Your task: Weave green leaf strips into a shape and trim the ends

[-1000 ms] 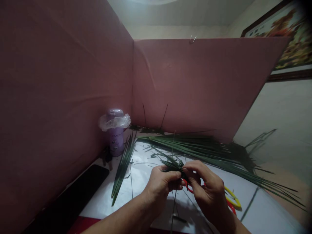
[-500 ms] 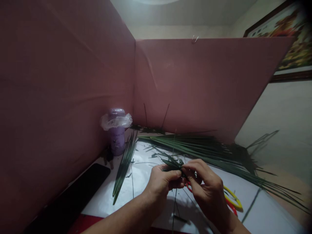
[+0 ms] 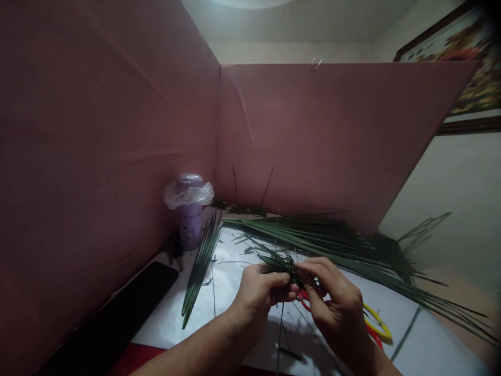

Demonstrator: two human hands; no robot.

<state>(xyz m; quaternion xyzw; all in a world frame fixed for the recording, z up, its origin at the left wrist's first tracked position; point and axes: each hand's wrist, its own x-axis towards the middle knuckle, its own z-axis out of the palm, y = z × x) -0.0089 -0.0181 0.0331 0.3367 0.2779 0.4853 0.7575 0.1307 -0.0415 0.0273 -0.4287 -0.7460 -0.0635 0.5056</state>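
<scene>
Between my hands is a small bundle of dark green palm leaf strips (image 3: pixel 276 259), with a knotted or woven part near its right end. My left hand (image 3: pixel 261 288) pinches the bundle between thumb and fingers. The fingertips of my right hand (image 3: pixel 332 292) close on its right end; exactly which strand they grip is too dark to make out. Thin strands hang below toward the table's front. Behind and under my right hand lie scissors with red and yellow handles (image 3: pixel 379 322), partly covered by the hand.
Long green palm leaves (image 3: pixel 305 235) spread across the back of the white table (image 3: pixel 230 308). A smaller leaf bunch (image 3: pixel 200 274) lies left, beside a purple tumbler (image 3: pixel 190 222) wrapped in clear plastic. A black flat object (image 3: pixel 144 297) sits at the left edge. Pink panels (image 3: pixel 324 136) stand behind and left.
My right fingertips have shifted slightly right along the bundle's end. My left hand keeps its hold. The whole view has moved a little.
</scene>
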